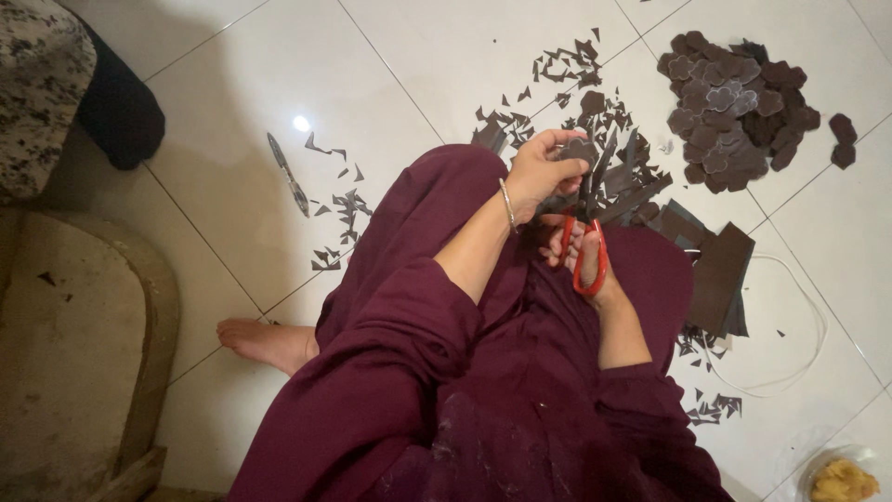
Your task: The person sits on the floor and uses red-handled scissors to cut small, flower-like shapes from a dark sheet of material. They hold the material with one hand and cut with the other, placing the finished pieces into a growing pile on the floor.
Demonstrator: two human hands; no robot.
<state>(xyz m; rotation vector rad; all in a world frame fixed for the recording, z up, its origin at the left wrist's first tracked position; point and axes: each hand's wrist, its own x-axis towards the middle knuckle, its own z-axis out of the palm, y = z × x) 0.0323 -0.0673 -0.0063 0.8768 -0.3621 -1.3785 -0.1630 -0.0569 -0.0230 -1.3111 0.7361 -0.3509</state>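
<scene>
Down on the white tiled floor (279,56) a person sat in a maroon garment (465,372), one bare foot (265,342) out to the side. The left hand (544,172) was closed around a small dark cut piece (578,149), pinching it between fingers and thumb above the lap. Just below it, the right hand (581,246) was clenched through the loops of red-handled scissors (587,244), whose blades rose to meet the piece in the left hand. Dark sheets (720,274) lay stacked on the floor just beside the right knee, and a heap of scalloped dark cut-outs (739,112) sat near the floor's far right part. Scraps (344,209) were strewn over the tiles on both sides of the lap. A slim metal tool (288,175) lay apart on the left. A white cord (808,325) curled past the sheets.
</scene>
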